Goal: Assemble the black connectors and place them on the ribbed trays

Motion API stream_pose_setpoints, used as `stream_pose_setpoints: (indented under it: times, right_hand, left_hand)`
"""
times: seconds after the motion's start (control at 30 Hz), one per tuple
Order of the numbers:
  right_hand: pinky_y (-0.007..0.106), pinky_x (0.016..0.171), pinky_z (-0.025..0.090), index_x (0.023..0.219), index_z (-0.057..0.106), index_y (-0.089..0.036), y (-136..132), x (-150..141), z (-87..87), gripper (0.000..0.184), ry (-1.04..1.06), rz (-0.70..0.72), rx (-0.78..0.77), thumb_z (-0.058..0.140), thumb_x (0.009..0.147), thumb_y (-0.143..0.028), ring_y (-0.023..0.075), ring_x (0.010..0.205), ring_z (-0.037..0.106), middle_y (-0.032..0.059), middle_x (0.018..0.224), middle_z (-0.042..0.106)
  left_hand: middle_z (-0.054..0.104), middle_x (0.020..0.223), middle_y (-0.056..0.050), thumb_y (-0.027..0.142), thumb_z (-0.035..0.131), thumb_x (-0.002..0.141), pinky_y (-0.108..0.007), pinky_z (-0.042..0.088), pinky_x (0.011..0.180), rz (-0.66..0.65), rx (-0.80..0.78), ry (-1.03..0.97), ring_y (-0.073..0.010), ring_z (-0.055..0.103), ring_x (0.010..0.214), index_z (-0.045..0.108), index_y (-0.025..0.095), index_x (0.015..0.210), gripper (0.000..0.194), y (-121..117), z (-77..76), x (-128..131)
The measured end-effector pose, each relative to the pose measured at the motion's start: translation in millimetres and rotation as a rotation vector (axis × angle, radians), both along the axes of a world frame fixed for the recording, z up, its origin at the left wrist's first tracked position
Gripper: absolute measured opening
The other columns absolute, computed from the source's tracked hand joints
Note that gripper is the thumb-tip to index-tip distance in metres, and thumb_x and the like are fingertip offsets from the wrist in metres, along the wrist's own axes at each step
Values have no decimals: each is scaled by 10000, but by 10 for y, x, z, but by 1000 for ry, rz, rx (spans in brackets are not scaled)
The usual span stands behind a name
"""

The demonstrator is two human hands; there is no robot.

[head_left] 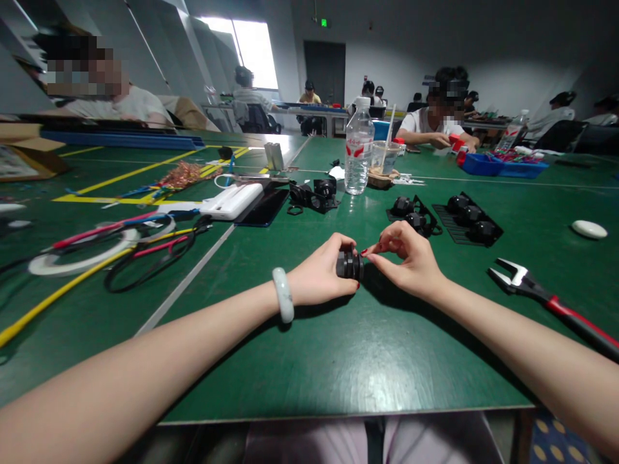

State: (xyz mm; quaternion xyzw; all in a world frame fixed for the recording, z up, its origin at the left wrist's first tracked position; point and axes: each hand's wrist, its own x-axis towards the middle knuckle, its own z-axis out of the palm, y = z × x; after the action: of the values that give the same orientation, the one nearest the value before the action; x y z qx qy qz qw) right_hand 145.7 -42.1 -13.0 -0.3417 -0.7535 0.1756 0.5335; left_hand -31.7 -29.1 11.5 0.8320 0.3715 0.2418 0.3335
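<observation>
My left hand (pixel 323 270), with a pale bangle at the wrist, grips a black ribbed cable gland (pixel 349 265) between thumb and fingers, just above the green table. Close to the gland's right end, my right hand (pixel 405 261) has its thumb and forefinger brought together in a pinch. Whether anything small sits between those fingertips is too fine to make out. Beyond my right hand, more black glands (pixel 416 212) rest on a dark mesh piece. A similar mesh strip (pixel 464 219) carries several glands farther right.
An adjustable wrench (pixel 541 291) lies at the right, near a white oval object (pixel 589 229). Ahead stand a water bottle (pixel 358 151) and a plastic cup (pixel 385 158). At left are a white power bank (pixel 232 201), cables and a tape roll (pixel 43 265). A person sits across the table.
</observation>
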Motion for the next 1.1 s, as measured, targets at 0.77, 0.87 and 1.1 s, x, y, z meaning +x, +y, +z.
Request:
stream_pose_setpoints:
  times: [0.77,0.87,1.1]
  right_hand:
    - [256,678,444,766,384,-200,52,-130,-84,219,261,126,-155,546,656,-103,93,691,524,-25,737,462]
    - [258,675,440,766,384,-200,56,-139,-82,219,258,125,-151,544,652,-105,95,690,520,-24,737,463]
    - [249,669,438,767,374,-202,49,-179,-60,217,273,99,-177,544,653,-130,93,690,509,-25,727,448]
  left_hand:
    - [458,882,-16,179,552,575,-269,412,675,-14,5,31,-131,473,754,372,155,1003,465,-6,10,7]
    - [461,877,-15,182,553,569,-269,413,664,-8,3,24,-131,473,743,379,155,1002,467,-8,9,6]
    - [467,892,-21,187,558,568,-284,415,683,-1,4,22,-140,476,763,386,156,1003,468,-9,10,3]
